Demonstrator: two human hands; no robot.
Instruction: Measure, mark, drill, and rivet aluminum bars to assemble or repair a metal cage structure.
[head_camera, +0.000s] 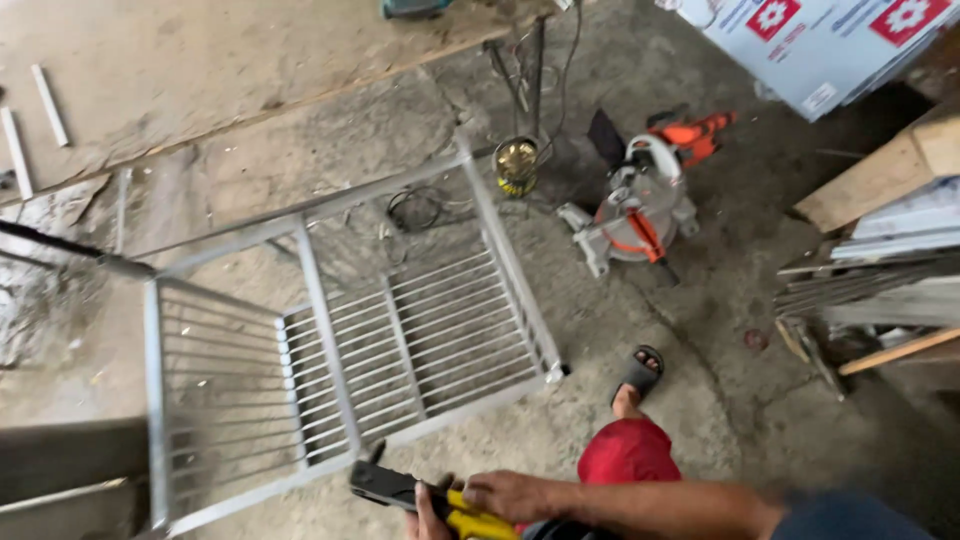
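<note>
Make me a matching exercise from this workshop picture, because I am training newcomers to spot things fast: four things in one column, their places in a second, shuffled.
Things:
1. silver metal grille frame with thin bars
2. orange and grey mitre saw
3. yellow and black hand tool
4. black sandal on a foot

Places:
A. on the concrete floor, right of the frame's near corner
B. gripped by both hands at the bottom edge
C. centre-left, standing over the floor
D. upper right of centre, on the floor

Pairs: 1-C, 2-D, 3-B, 4-A
</note>
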